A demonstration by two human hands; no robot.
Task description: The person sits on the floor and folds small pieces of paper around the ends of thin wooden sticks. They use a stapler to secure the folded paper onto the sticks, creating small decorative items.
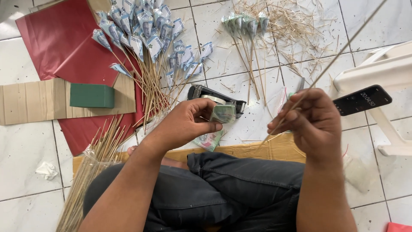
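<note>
My left hand (189, 120) pinches a folded greenish banknote (223, 114) rolled into a cone, just in front of a black tape dispenser (214, 98). My right hand (311, 124) grips a long thin bamboo stick (339, 53) that slants up to the top right. The stick's lower tip points toward the banknote, a short way from it. Another flat banknote (209, 140) lies on the floor below my left hand.
Several banknote cones on sticks (146, 38) lie fanned at the top, a smaller group (244, 23) beside them. A green foam block (92, 95) sits on cardboard over red paper (60, 43). A bundle of bare sticks (92, 172), a phone (362, 99) and a white plastic stool (382, 73) are nearby.
</note>
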